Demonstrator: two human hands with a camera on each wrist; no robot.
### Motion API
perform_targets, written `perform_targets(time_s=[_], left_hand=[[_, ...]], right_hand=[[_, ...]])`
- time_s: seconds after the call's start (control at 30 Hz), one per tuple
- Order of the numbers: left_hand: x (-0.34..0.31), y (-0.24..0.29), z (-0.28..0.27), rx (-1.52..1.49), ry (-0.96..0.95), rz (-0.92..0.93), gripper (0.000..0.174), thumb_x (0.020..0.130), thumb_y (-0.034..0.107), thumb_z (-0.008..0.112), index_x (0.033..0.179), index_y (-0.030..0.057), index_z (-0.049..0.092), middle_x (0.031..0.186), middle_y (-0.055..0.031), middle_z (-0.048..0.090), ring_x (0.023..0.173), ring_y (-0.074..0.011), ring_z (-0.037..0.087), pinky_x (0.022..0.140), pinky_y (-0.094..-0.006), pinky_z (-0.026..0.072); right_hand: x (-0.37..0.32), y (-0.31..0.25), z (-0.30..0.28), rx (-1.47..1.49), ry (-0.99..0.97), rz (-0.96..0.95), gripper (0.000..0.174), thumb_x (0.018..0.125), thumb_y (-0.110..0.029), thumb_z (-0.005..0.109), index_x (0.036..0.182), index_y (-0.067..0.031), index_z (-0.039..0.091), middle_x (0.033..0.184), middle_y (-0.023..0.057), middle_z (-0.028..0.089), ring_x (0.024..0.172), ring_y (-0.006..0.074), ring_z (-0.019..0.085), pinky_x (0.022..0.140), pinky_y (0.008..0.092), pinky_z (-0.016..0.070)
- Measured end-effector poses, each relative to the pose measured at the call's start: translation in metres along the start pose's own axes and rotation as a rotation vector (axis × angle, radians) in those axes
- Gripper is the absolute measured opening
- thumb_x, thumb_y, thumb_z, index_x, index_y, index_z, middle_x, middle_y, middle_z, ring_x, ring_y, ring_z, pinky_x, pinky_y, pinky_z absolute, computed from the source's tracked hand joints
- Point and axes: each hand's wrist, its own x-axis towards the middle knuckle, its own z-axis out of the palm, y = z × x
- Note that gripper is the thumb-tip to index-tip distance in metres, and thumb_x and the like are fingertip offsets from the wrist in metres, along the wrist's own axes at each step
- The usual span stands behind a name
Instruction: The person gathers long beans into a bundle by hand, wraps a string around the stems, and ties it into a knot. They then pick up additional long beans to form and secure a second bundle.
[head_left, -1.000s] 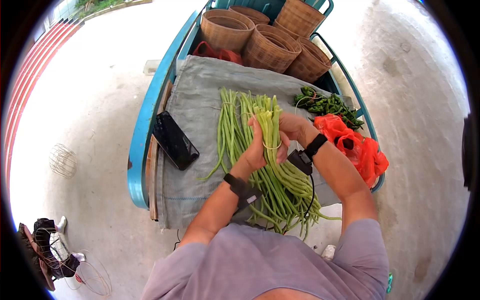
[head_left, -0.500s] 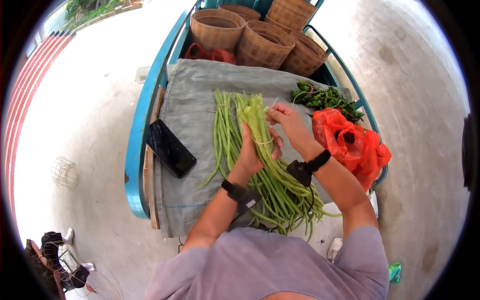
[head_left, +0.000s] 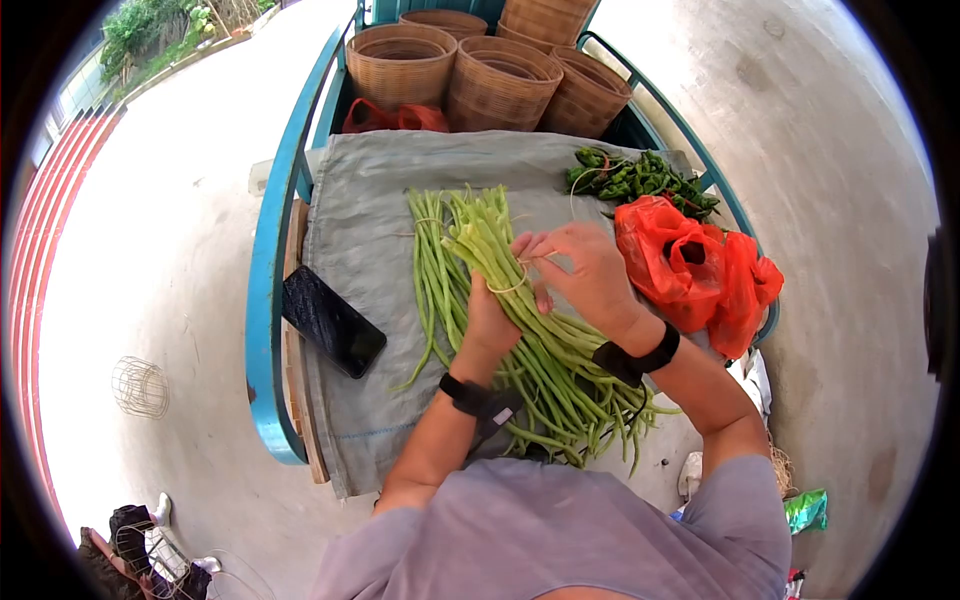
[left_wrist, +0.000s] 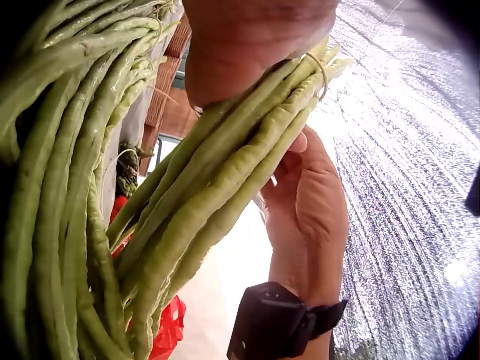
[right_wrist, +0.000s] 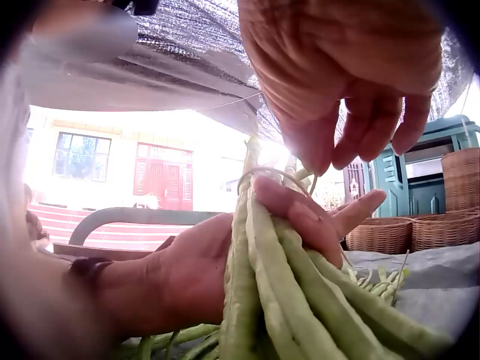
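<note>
Left hand (head_left: 490, 312) was wrapped round a bundle of long green beans (head_left: 565, 345), thumb on one side, fingers on the other, closed as far as the bundle let it. Right hand (head_left: 590, 275) was just above, fingers bent and nearly closed, thumb and fingertips pinching the loose end of a thin tie (head_left: 512, 289). Tie looped round the bundle near its far end. Held bundle sat over a grey cloth (head_left: 360, 210), tilted, far end off to the left, tails trailing toward the person. Second bean bundle (head_left: 432, 270) lay on the cloth just left of it, with a band near its far end. Black phone (head_left: 335, 322) was at the cloth's left edge; green peppers (head_left: 640, 185) and a red plastic bag (head_left: 668, 265) were on the right. Woven baskets (head_left: 503, 85) stood beyond the cloth, inside the teal cart rail (head_left: 268, 330).
</note>
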Motion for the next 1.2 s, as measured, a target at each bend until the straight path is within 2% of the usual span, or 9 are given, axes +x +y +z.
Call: perform_targets(time_s=[0.1, 0.4, 0.5, 0.6, 0.8, 0.9, 1.03, 1.1, 1.2], left_hand=[[-0.001, 0.002, -0.003, 0.114, -0.115, 0.029, 0.063, 0.098, 0.052, 0.025, 0.142, 0.0088, 0.037, 0.144, -0.0055, 0.043, 0.062, -0.0221, 0.056, 0.061, -0.0348, 0.0469], [0.001, 0.003, 0.001, 0.166, -0.164, -0.010, 0.056, 0.098, 0.041, 0.029, 0.145, 0.0105, 0.035, 0.152, -0.0065, 0.032, 0.061, -0.0233, 0.060, 0.059, -0.0342, 0.0503], [0.003, 0.004, 0.002, 0.182, -0.113, -0.003, 0.057, 0.097, 0.040, 0.029, 0.146, 0.0093, 0.034, 0.152, -0.0064, 0.031, 0.061, -0.0229, 0.060, 0.058, -0.0346, 0.0506], [0.001, 0.003, 0.002, 0.158, -0.097, 0.006, 0.057, 0.097, 0.039, 0.030, 0.145, 0.0083, 0.034, 0.152, -0.0055, 0.031, 0.062, -0.0224, 0.060, 0.058, -0.0343, 0.0502], [0.000, 0.004, 0.005, 0.201, -0.111, 0.015, 0.057, 0.098, 0.040, 0.030, 0.145, 0.0081, 0.035, 0.150, -0.0028, 0.033, 0.060, -0.0218, 0.059, 0.058, -0.0338, 0.0495], [0.001, 0.004, 0.001, 0.193, -0.110, 0.048, 0.057, 0.098, 0.041, 0.030, 0.144, 0.0075, 0.036, 0.145, -0.0044, 0.040, 0.063, -0.0218, 0.059, 0.057, -0.0333, 0.0502], [-0.002, 0.004, 0.007, 0.201, -0.020, 0.032, 0.057, 0.099, 0.043, 0.029, 0.145, 0.0097, 0.035, 0.148, -0.0040, 0.038, 0.071, -0.0206, 0.060, 0.060, -0.0320, 0.0510], [0.001, 0.005, 0.001, 0.250, -0.138, 0.021, 0.058, 0.099, 0.044, 0.029, 0.145, 0.0092, 0.035, 0.145, -0.0040, 0.041, 0.080, -0.0195, 0.061, 0.060, -0.0309, 0.0519], [0.000, 0.004, 0.008, 0.246, -0.090, 0.053, 0.058, 0.099, 0.043, 0.030, 0.142, 0.0052, 0.037, 0.121, -0.0046, 0.053, 0.076, -0.0180, 0.059, 0.055, -0.0305, 0.0527]], right_hand=[[-0.006, 0.008, -0.001, -0.015, -0.026, 0.026, 0.004, 0.076, -0.016, 0.064, 0.076, -0.0118, 0.065, 0.078, 0.0064, 0.062, 0.081, 0.0299, 0.059, 0.072, 0.0412, 0.0454], [-0.011, 0.034, 0.009, -0.142, -0.323, 0.038, 0.011, 0.075, -0.021, 0.067, 0.085, -0.0164, 0.067, 0.084, 0.0080, 0.060, 0.086, 0.0307, 0.056, 0.071, 0.0413, 0.0465], [-0.010, 0.024, 0.005, -0.182, -0.181, -0.111, 0.007, 0.078, -0.017, 0.065, 0.081, -0.0101, 0.066, 0.083, 0.0082, 0.054, 0.089, 0.0293, 0.051, 0.076, 0.0381, 0.0427], [-0.003, -0.001, -0.011, -0.391, -0.217, -0.173, 0.005, 0.079, -0.015, 0.062, 0.079, -0.0098, 0.064, 0.087, 0.0086, 0.052, 0.094, 0.0300, 0.048, 0.078, 0.0383, 0.0421], [0.001, 0.008, -0.006, -0.495, -0.282, -0.196, 0.004, 0.079, -0.013, 0.061, 0.078, -0.0093, 0.062, 0.080, 0.0074, 0.053, 0.083, 0.0259, 0.053, 0.070, 0.0376, 0.0446], [0.000, 0.016, 0.001, -0.303, -0.188, -0.177, 0.008, 0.081, -0.014, 0.061, 0.084, -0.0075, 0.063, 0.077, 0.0085, 0.057, 0.070, 0.0252, 0.055, 0.063, 0.0368, 0.0457], [0.005, 0.011, -0.003, 0.555, -0.416, 0.542, 0.016, 0.088, -0.023, 0.060, 0.094, -0.0084, 0.064, 0.076, 0.0020, 0.061, 0.060, 0.0148, 0.053, 0.057, 0.0283, 0.0432], [0.009, 0.026, 0.004, 0.920, -0.479, 0.819, 0.020, 0.091, -0.028, 0.059, 0.097, -0.0094, 0.065, 0.077, -0.0018, 0.062, 0.059, 0.0087, 0.051, 0.055, 0.0234, 0.0410], [0.017, 0.020, -0.001, 0.894, -0.565, 0.906, 0.022, 0.092, -0.031, 0.059, 0.095, -0.0104, 0.065, 0.076, -0.0066, 0.059, 0.061, 0.0031, 0.048, 0.055, 0.0186, 0.0380]])
